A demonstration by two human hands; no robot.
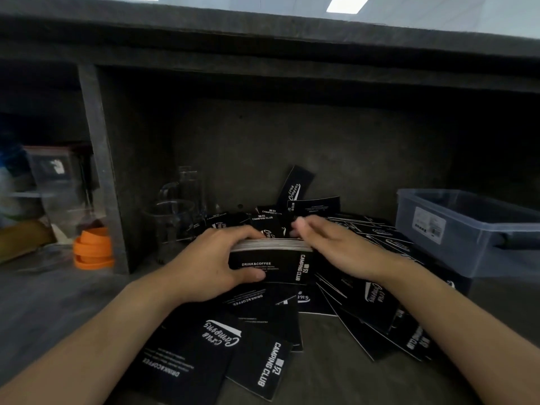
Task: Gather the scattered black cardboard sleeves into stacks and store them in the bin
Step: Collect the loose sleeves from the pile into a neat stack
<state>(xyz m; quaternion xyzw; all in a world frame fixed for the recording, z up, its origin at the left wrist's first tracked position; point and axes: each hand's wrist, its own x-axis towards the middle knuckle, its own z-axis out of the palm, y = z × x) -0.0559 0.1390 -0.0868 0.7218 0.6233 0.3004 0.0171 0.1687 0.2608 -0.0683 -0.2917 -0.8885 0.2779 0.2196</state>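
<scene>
While my left hand (210, 258) clamps the left end of a stack of black sleeves (270, 264), thumb on its printed front face and fingers curled over the top edge, my right hand (330, 244) rests on the stack's right end, fingers loosely bent over it. Loose sleeves (222, 346) lie scattered on the dark counter (336, 381) beneath and behind my hands. Off to my right sits the clear plastic bin (467, 229).

Dim, shadowy alcove (edges blurred, fisheye-warped).
</scene>
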